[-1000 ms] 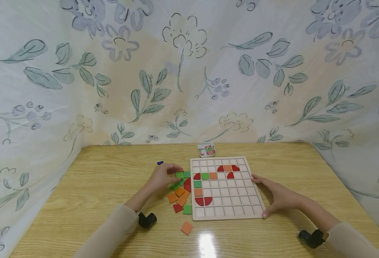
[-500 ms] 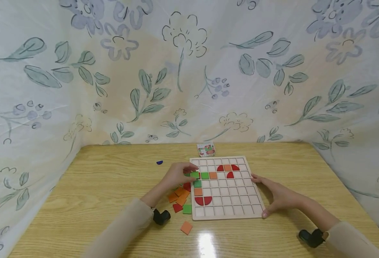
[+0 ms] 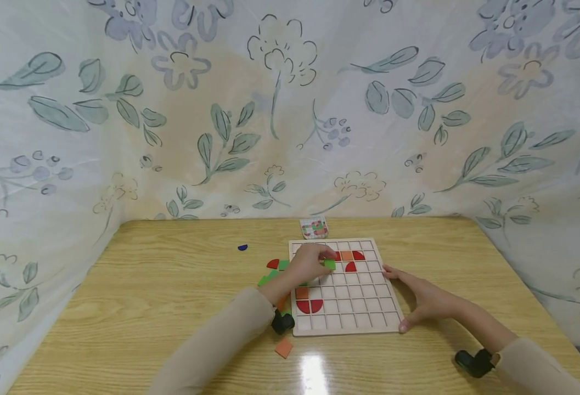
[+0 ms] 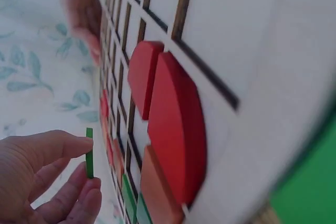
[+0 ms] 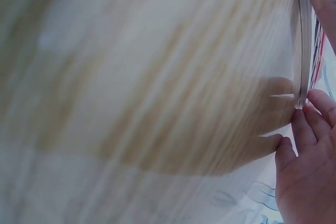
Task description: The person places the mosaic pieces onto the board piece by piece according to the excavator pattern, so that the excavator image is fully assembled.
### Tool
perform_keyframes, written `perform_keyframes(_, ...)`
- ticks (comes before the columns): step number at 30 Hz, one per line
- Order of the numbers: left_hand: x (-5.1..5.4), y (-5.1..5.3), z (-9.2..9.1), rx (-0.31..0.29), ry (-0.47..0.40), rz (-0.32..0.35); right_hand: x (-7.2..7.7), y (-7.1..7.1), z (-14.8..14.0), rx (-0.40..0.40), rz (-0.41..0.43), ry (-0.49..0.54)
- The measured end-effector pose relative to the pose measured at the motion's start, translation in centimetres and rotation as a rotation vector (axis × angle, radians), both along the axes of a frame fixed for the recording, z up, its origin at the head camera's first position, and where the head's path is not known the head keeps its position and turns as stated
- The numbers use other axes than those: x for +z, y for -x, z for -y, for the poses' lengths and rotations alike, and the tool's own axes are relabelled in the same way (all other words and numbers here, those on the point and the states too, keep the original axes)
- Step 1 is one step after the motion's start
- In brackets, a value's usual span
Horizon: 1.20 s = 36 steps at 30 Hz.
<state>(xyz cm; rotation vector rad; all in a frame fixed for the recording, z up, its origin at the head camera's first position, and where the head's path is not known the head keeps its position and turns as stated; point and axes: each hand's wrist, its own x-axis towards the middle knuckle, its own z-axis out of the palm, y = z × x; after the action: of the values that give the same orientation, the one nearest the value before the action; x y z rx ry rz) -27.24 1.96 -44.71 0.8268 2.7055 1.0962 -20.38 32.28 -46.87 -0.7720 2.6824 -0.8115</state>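
Between the thumb and fingers of my left hand (image 3: 307, 263) a green square tile (image 3: 330, 264) is pinched over the upper part of a wooden grid board (image 3: 364, 307). In the left wrist view that tile (image 4: 89, 153) appears edge-on, apart from the board. My right hand (image 3: 427, 299) touches the board's right side with spread fingers, thumb at the near corner. On the board lie red quarter-circle pieces (image 3: 316, 306), an orange tile (image 3: 346, 255) between two red pieces near the top, and another red piece (image 3: 351, 267) below. My left hand and forearm hide some left-hand cells.
Loose green tiles (image 3: 270, 278) and a red piece (image 3: 272, 264) lie left of the board, partly under my left forearm. An orange tile (image 3: 283, 347) sits nearer me. A small blue piece (image 3: 242, 247) lies farther left. Behind the board stands a pattern card (image 3: 314, 227).
My left hand has moved right from the loose pile onto the board, carrying the green tile. My right hand has stayed at the board's right edge.
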Motion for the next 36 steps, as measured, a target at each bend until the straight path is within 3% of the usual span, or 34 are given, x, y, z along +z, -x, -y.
perform_keyframes(8,-0.6,0.3,-1.2,0.012,0.045,-0.001,-0.1,0.0,0.0,0.004,-0.009,-0.002)
perform_keyframes(14,-0.9,0.5,-1.5,-0.021,0.062,-0.031,-0.1,0.1,-0.1,0.006,-0.013,0.007)
perform_keyframes(21,-0.7,0.3,-1.4,-0.025,0.073,-0.029,0.0,0.0,0.0,0.017,-0.018,0.011)
perform_keyframes(27,-0.6,0.4,-1.7,-0.033,0.123,-0.065,0.1,-0.1,0.1,0.006,-0.023,-0.003)
perform_keyframes(36,-0.4,0.6,-1.7,-0.065,0.147,-0.035,-0.1,0.0,0.0,0.001,-0.019,-0.001)
